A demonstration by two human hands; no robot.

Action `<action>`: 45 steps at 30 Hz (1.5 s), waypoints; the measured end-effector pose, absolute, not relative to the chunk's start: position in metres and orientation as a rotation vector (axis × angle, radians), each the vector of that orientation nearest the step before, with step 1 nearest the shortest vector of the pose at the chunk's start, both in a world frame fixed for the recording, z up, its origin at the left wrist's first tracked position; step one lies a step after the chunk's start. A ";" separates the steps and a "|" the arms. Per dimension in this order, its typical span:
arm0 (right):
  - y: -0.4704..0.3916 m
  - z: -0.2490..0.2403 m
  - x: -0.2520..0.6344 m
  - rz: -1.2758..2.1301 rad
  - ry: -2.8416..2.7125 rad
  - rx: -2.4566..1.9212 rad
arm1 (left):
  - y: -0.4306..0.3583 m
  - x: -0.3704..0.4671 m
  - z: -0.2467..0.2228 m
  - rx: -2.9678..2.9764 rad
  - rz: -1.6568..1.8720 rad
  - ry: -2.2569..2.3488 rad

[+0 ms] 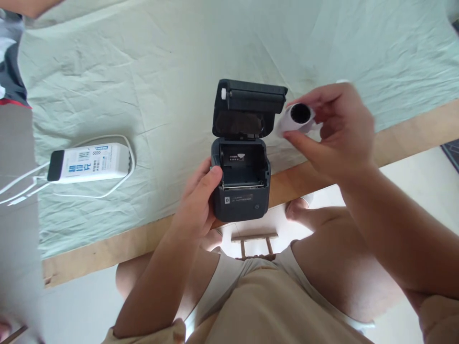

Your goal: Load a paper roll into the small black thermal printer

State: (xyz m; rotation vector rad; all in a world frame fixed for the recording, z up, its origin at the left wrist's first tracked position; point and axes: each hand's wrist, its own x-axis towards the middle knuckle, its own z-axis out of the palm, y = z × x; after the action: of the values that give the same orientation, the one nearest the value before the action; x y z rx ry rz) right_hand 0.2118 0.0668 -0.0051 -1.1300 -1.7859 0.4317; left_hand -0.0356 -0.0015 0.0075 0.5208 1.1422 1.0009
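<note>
A small dark label printer [242,203] is held near the table's front edge, its lid [247,102] raised and its inner compartment showing with no roll inside. My left hand [201,196] grips the printer's left side, thumb on the top rim. To the right of the lid, my right hand [339,126] holds a white paper roll [292,122] between thumb and fingers, its dark core facing up toward the camera. The roll is close to the lid, and its outline is slightly blurred.
A white power bank [95,162] with a cable looped round it lies on the pale green cloth [161,62] at the left. The table's wooden edge [118,246] runs below. Part of another person's skin [34,5] shows at the top left.
</note>
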 end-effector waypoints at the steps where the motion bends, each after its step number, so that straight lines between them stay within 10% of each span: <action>1: 0.063 0.003 0.210 0.349 -1.773 -1.082 | -0.002 -0.035 0.007 0.517 1.003 1.154; 28: 0.034 0.003 0.168 0.320 -1.823 -0.826 | -0.004 -0.038 0.006 0.756 1.033 1.193; 45: 0.042 -0.003 0.173 1.055 -2.060 -0.975 | -0.008 -0.031 0.013 0.680 1.039 1.186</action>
State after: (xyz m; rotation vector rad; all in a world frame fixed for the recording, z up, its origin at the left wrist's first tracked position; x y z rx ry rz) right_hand 0.1729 0.0421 -0.0034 -0.9754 -2.0604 1.0546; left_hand -0.0315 -0.0076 0.0127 0.6805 1.1855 1.0386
